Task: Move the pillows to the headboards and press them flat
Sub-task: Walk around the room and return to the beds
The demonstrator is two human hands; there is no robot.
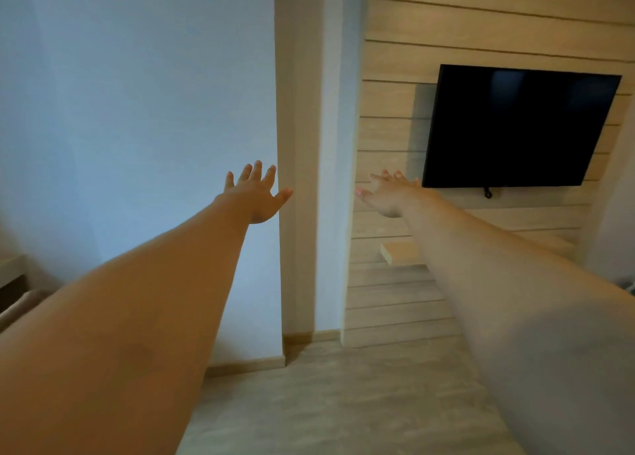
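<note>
Both bare arms reach forward with the 2 hands empty. The left hand (256, 193) has fingers spread; the right hand (390, 193), slightly blurred, seems spread too. Just beyond it hangs a black flat wall-mounted television (519, 128). No pillow shows.

My right arm (515, 300) is hiding part of the small wooden shelf (398, 251). The frame's left edge is cutting off some low furniture (12, 282), too blurred to identify. My right hand (391, 195) is blurring.
</note>
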